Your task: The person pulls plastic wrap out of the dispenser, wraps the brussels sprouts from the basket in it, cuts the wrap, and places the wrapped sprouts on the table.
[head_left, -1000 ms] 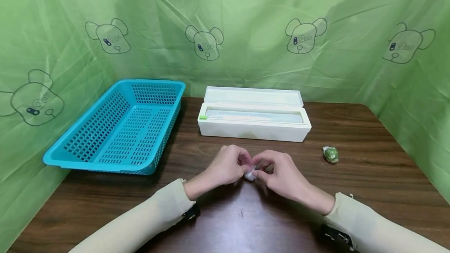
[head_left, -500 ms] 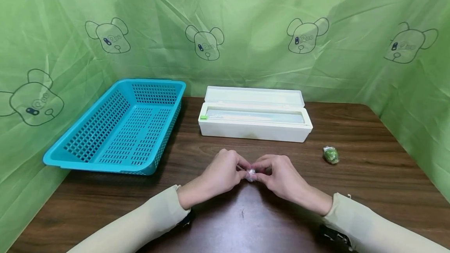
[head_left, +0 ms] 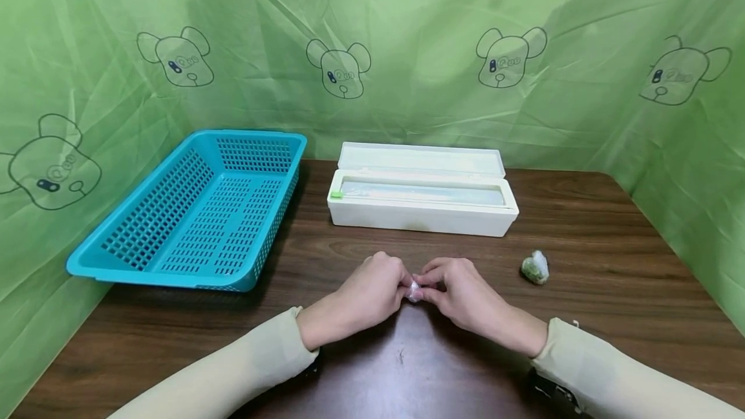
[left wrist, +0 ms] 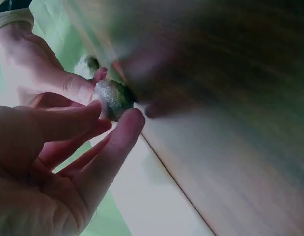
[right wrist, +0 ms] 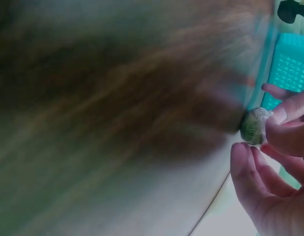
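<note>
Between both hands is a small green ball-shaped bundle (head_left: 414, 291) wrapped in clear cling film, just over the table in front of the person. My left hand (head_left: 372, 293) pinches it from the left with thumb and fingers. From the right, my right hand (head_left: 468, 296) pinches the same bundle. In the left wrist view the crinkled film on the bundle (left wrist: 114, 98) shows, with green beneath. The right wrist view has the bundle (right wrist: 252, 127) at the fingertips. What the green content is, I cannot tell.
A second film-wrapped green bundle (head_left: 535, 268) lies on the brown wooden table (head_left: 605, 315) to the right. Behind the hands stands a white cling film dispenser (head_left: 421, 220), lid up, with a green slider (head_left: 336, 194). A blue plastic basket (head_left: 256, 270) stands at the left.
The second bundle on the right has rolled a little toward the person and left, its white film side now showing. Both hands stay on their bundle, shifting slightly, fingertips closer around it.
</note>
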`<state>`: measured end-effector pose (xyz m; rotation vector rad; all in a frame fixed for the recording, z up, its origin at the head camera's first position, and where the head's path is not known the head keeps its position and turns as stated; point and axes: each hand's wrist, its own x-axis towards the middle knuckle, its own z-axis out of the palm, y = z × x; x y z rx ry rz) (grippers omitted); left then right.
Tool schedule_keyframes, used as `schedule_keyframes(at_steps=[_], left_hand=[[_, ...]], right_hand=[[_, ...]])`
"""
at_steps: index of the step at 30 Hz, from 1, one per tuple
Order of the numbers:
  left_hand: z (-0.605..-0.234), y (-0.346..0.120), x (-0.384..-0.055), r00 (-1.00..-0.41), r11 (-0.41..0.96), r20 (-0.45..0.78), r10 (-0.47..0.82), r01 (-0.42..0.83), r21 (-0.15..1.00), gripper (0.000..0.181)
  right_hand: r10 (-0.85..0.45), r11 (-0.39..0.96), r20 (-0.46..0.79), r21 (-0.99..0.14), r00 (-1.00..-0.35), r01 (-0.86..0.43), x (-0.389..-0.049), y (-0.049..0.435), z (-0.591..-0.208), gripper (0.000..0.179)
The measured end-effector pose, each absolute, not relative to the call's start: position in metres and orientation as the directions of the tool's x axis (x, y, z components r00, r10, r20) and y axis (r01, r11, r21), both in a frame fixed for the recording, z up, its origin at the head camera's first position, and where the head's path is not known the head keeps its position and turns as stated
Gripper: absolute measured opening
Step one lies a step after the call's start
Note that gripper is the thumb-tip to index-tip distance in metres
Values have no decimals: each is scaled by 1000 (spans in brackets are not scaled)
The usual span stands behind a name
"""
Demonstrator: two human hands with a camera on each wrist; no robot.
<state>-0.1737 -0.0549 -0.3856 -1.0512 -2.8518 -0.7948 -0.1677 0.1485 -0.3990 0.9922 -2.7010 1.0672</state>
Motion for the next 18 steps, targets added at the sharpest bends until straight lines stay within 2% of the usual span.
schedule_keyframes(at_steps=[5, 9, 18], left_hand=[[-383, -54, -177, -768, 632, 137, 626, 602, 488, 11], [-382, -52, -178, -774, 622, 118, 622, 581, 525, 8], [-381, -53, -175, -805, 630, 133, 577, 543, 555, 6]], right_hand=[[-526, 556, 260, -616, -810, -558, -170, 151, -396, 15], [-504, 531, 287, -641, -814, -554, -168, 153, -396, 17], [-509, 546, 302, -612, -806, -573, -165, 151, -399, 15]])
